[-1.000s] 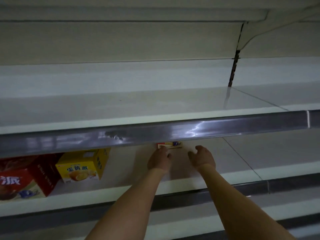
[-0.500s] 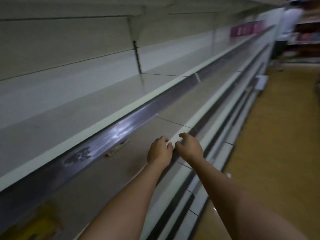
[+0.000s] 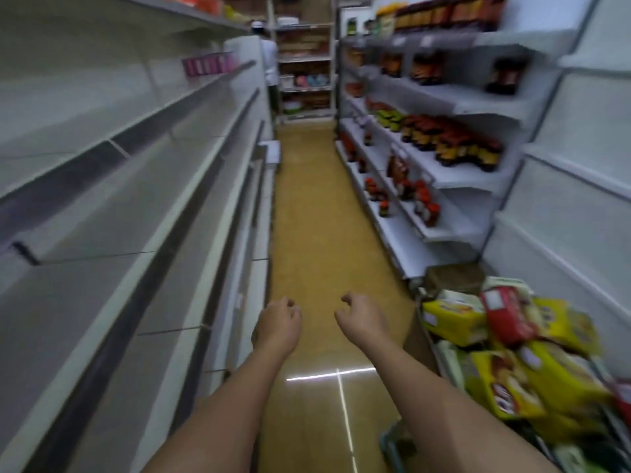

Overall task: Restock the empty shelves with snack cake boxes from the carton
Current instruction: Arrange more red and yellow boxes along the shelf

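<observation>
A: Any readable text?
B: No, motion blur kills it. The yellow snack cake boxes (image 3: 454, 322) at lower right carry print, all smeared.
A: The red box (image 3: 505, 314)?
B: It has a pale label patch, illegible.
A: The shelves?
B: The pink packs (image 3: 208, 64) on the left and the dark bottles (image 3: 447, 145) on the right have labels too blurred to read.

Only one view on my end, the head cam, wide-angle. It's looking straight down the aisle floor (image 3: 307, 213) and tilted down a bit. Bare shelves (image 3: 102, 206) run close along the left edge, stocked shelving (image 3: 444, 172) sits on the right. Both forearms reach in from the bottom, near the lens. The edges are blurry.
</observation>
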A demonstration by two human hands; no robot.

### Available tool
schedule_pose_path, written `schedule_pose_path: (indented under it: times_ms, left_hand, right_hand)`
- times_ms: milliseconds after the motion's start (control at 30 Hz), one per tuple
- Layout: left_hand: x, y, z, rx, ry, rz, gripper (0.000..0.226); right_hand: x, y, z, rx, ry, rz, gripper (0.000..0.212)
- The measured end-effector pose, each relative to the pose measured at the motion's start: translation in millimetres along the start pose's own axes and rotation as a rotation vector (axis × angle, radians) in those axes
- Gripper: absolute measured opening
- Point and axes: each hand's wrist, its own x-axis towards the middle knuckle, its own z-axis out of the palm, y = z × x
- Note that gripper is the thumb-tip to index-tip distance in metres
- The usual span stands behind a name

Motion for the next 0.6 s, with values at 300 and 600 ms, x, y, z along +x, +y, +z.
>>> schedule_pose_path:
  times_ms: [300, 600]
  left_hand:
    - [-101.6, 121.0, 109.7, -0.04, -0.226, 0.186, 0.033]
    - [-155.2, 194.2, 164.4, -0.06, -0.288, 0.294, 0.035]
  right_hand:
    - [-95.4, 161.9, -105.8, -0.008, 0.358, 0.198, 0.026]
    - [-128.7, 255.0, -164.1, -0.052, 0.437, 0.397, 0.033]
